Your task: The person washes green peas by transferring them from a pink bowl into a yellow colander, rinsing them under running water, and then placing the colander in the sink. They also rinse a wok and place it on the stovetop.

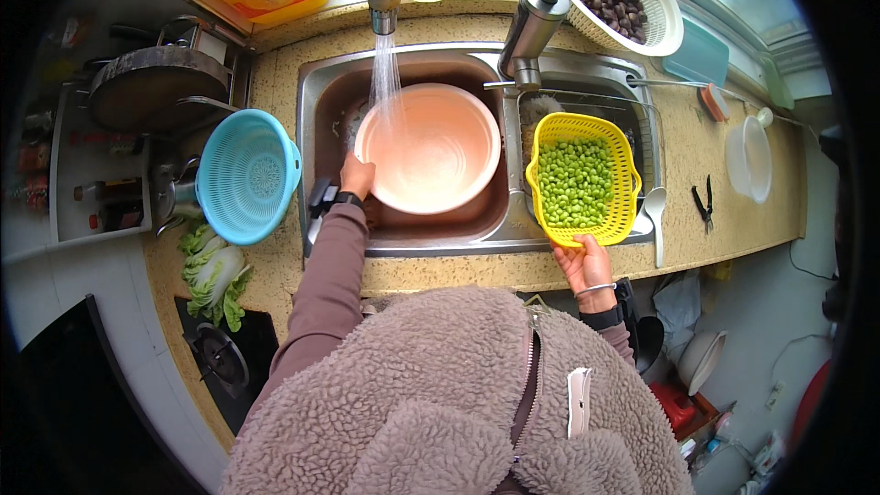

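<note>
My left hand (358, 177) grips the left rim of a pink plastic basin (440, 151) in the larger bowl of the steel sink (505, 220). Water runs in a spray from the faucet (383, 10) onto the basin's upper left part. With my right hand (584, 265) I hold the near rim of a yellow plastic colander basket (625, 203). Shelled green beans (576, 182) lie inside it. The basket is over the smaller sink bowl at the right; whether it rests on anything underneath is hidden.
A blue colander (251, 175) stands left of the sink, near a leafy cabbage (216, 271) and a gas burner (218, 357). On the right counter lie a white spoon (655, 223), black-handled snips (704, 205) and a clear tub (749, 159). A white basket (663, 27) holds chestnuts (608, 0).
</note>
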`<control>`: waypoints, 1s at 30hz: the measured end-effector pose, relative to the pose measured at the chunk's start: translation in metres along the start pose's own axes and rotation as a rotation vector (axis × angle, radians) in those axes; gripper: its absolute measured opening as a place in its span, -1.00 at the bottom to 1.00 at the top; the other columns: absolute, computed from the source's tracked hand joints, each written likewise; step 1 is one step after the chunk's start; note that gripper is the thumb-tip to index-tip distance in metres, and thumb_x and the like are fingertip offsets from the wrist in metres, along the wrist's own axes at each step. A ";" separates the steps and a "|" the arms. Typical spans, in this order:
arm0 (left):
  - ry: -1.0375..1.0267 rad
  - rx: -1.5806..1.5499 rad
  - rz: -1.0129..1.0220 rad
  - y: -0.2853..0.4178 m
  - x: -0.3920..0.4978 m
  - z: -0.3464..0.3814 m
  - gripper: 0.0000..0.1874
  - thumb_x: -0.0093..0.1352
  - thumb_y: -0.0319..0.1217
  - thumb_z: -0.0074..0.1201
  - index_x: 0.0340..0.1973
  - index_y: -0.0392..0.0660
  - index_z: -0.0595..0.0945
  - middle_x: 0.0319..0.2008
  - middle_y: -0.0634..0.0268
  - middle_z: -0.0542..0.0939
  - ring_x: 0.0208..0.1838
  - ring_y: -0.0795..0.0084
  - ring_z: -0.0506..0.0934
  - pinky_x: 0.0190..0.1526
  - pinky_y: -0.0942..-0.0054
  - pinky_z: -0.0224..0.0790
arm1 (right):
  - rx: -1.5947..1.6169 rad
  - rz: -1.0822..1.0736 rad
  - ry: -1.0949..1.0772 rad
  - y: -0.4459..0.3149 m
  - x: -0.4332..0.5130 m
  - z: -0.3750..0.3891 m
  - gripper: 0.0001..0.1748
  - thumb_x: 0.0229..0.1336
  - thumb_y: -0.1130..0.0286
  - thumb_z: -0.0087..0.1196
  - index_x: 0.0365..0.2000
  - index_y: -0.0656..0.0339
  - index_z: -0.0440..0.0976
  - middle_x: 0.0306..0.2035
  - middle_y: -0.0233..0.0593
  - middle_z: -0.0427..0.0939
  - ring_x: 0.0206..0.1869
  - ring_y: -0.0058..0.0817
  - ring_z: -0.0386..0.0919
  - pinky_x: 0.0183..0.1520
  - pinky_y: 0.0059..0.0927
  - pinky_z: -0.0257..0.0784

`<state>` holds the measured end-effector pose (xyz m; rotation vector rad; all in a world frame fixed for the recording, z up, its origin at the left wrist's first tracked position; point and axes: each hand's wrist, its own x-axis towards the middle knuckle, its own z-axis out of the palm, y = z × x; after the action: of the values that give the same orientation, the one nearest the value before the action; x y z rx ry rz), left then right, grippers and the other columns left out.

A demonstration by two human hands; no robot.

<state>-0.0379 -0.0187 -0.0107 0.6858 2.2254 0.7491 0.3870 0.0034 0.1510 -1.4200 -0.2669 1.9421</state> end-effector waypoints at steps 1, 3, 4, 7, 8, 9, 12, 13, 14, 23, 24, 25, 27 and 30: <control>-0.056 -0.126 -0.017 0.001 -0.002 -0.007 -0.64 0.11 -0.45 0.03 -0.20 -0.39 0.49 -0.33 -0.18 0.55 -0.24 -0.05 0.56 -0.28 0.20 0.41 | -0.003 -0.003 -0.019 0.001 0.000 -0.001 -0.68 0.06 0.48 -0.15 -0.13 0.37 0.28 -0.23 -0.04 0.51 -0.26 -0.24 0.56 -0.32 -0.43 0.54; -0.260 -0.433 -0.343 0.000 -0.011 -0.031 -0.75 0.06 -0.54 -0.02 -0.34 -0.42 0.49 -0.60 0.15 0.48 -0.76 0.43 0.34 -0.83 0.49 -0.05 | 0.004 -0.007 -0.010 0.001 0.000 -0.001 -0.68 0.07 0.48 -0.15 -0.13 0.36 0.29 -0.24 -0.05 0.52 -0.27 -0.25 0.56 -0.32 -0.44 0.54; -0.287 -0.461 -0.400 -0.001 -0.019 -0.041 -0.78 0.07 -0.53 -0.02 -0.37 -0.39 0.49 -0.62 0.19 0.46 -0.78 0.47 0.29 -0.82 0.54 -0.10 | 0.007 -0.008 -0.010 0.001 0.000 -0.001 -0.68 0.07 0.48 -0.15 -0.13 0.36 0.29 -0.24 -0.05 0.52 -0.27 -0.26 0.56 -0.32 -0.44 0.54; -0.451 -0.549 -0.507 -0.002 -0.041 -0.053 -0.85 0.09 -0.50 -0.01 -0.43 -0.29 0.50 -0.66 0.30 0.41 -0.81 0.55 0.18 -0.80 0.63 -0.18 | 0.010 -0.027 -0.020 0.000 -0.002 0.003 -0.68 0.07 0.48 -0.15 -0.12 0.34 0.28 -0.24 -0.06 0.52 -0.28 -0.27 0.56 -0.32 -0.44 0.54; -0.497 -0.596 -0.500 -0.001 -0.046 -0.049 -0.86 0.10 -0.51 -0.01 -0.43 -0.28 0.50 -0.68 0.32 0.39 -0.80 0.57 0.18 -0.81 0.64 -0.21 | 0.011 -0.035 -0.023 0.000 -0.003 0.004 -0.68 0.07 0.48 -0.15 -0.12 0.34 0.28 -0.24 -0.06 0.52 -0.28 -0.27 0.56 -0.32 -0.44 0.54; -0.528 -0.539 -0.448 0.000 -0.049 -0.045 -0.86 0.07 -0.54 -0.01 -0.44 -0.32 0.49 -0.58 0.23 0.47 -0.68 0.44 0.37 -0.74 0.54 0.10 | 0.011 -0.045 -0.026 -0.002 -0.004 0.005 -0.68 0.07 0.48 -0.15 -0.12 0.34 0.28 -0.24 -0.06 0.52 -0.28 -0.27 0.56 -0.32 -0.44 0.54; -0.243 -0.551 -0.086 0.011 -0.054 -0.023 -0.77 0.09 -0.55 -0.02 -0.33 -0.37 0.43 -0.37 0.00 0.55 -0.35 0.15 0.53 -0.32 0.32 0.38 | -0.020 -0.075 -0.036 -0.006 -0.009 0.008 -0.67 0.06 0.48 -0.15 -0.12 0.36 0.27 -0.24 -0.05 0.52 -0.28 -0.26 0.56 -0.32 -0.44 0.54; -0.097 -0.423 0.032 0.016 -0.053 -0.020 -0.74 0.10 -0.55 -0.03 -0.28 -0.36 0.41 -0.31 -0.06 0.55 -0.27 0.07 0.54 -0.21 0.27 0.37 | -0.039 -0.090 -0.046 -0.008 -0.011 0.009 -0.67 0.06 0.48 -0.14 -0.12 0.37 0.27 -0.24 -0.05 0.51 -0.28 -0.26 0.56 -0.32 -0.44 0.54; 0.042 -0.289 0.126 0.022 -0.053 -0.019 -0.71 0.11 -0.55 -0.03 -0.24 -0.35 0.40 -0.26 -0.13 0.55 -0.19 -0.01 0.54 -0.11 0.23 0.36 | -0.043 -0.100 -0.055 -0.008 -0.013 0.008 -0.67 0.06 0.48 -0.14 -0.13 0.38 0.27 -0.24 -0.05 0.51 -0.27 -0.26 0.56 -0.32 -0.43 0.55; 0.492 0.355 0.416 0.080 -0.100 -0.037 -0.70 0.15 -0.57 -0.13 -0.19 -0.15 0.27 -0.24 -0.14 0.42 -0.21 -0.20 0.43 -0.21 -0.05 0.25 | -0.124 -0.042 -0.124 -0.018 -0.010 -0.012 -0.70 0.07 0.48 -0.14 -0.16 0.39 0.29 -0.26 -0.08 0.50 -0.31 -0.29 0.57 -0.36 -0.44 0.55; 0.504 0.363 0.392 0.089 -0.101 -0.038 -0.71 0.12 -0.56 -0.09 -0.23 -0.17 0.28 -0.21 -0.08 0.34 -0.22 -0.17 0.42 -0.20 0.01 0.25 | -0.132 -0.035 -0.148 -0.020 -0.008 -0.015 -0.71 0.07 0.48 -0.14 -0.17 0.39 0.30 -0.26 -0.09 0.50 -0.32 -0.30 0.57 -0.36 -0.44 0.55; 0.556 0.370 0.381 0.096 -0.101 -0.038 -0.71 0.12 -0.55 -0.08 -0.24 -0.19 0.28 -0.18 -0.07 0.33 -0.19 -0.14 0.41 -0.18 0.04 0.24 | -0.145 -0.022 -0.154 -0.021 -0.007 -0.017 -0.71 0.08 0.49 -0.15 -0.17 0.39 0.30 -0.27 -0.10 0.50 -0.32 -0.30 0.57 -0.37 -0.44 0.55; 0.621 0.380 0.342 0.109 -0.101 -0.036 -0.71 0.10 -0.54 -0.05 -0.26 -0.22 0.28 -0.13 -0.05 0.31 -0.14 -0.10 0.38 -0.13 0.09 0.24 | -0.180 -0.004 -0.162 -0.022 -0.004 -0.019 -0.72 0.08 0.49 -0.15 -0.17 0.39 0.30 -0.28 -0.11 0.50 -0.34 -0.32 0.57 -0.38 -0.43 0.55; 0.754 0.530 0.416 0.122 -0.102 -0.016 -0.66 0.02 -0.57 -0.01 -0.27 -0.24 0.31 -0.13 0.03 0.26 -0.04 -0.02 0.26 -0.03 0.14 0.10 | -0.186 -0.014 -0.223 -0.024 0.000 -0.021 -0.72 0.08 0.49 -0.15 -0.17 0.39 0.30 -0.28 -0.12 0.50 -0.35 -0.33 0.57 -0.39 -0.43 0.54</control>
<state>0.0458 -0.0047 0.1248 1.3210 3.0717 0.6807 0.4158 0.0157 0.1556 -1.3098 -0.5724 2.1103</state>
